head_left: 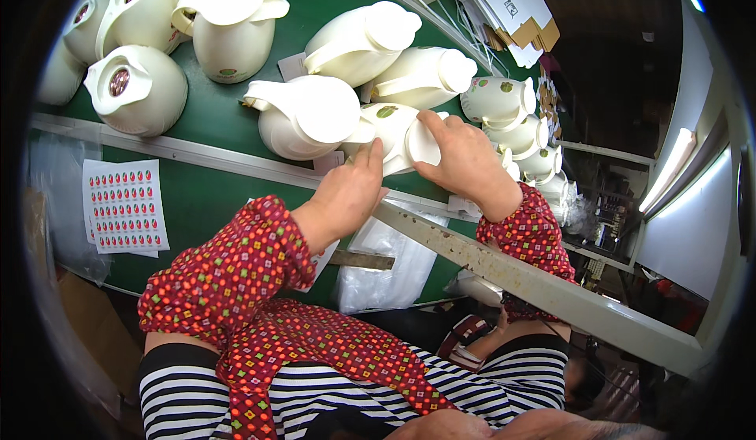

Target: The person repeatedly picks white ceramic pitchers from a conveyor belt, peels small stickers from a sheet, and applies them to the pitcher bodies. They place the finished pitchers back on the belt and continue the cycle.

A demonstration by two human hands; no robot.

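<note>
Our right hand grips the jug by its lid end; our left hand rests at its near side, fingers together, its grip unclear. Among other jugs on the tabletop, it looks stiff, smooth, probably slippery; the body suits two palms.

Factory-like workshop: green bench, many matching cream jugs, sticker sheet.

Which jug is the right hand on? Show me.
The cream jug with a green emblem, just right of the neighbouring jug beyond the left hand; it alone has the right hand at its lid.
</note>
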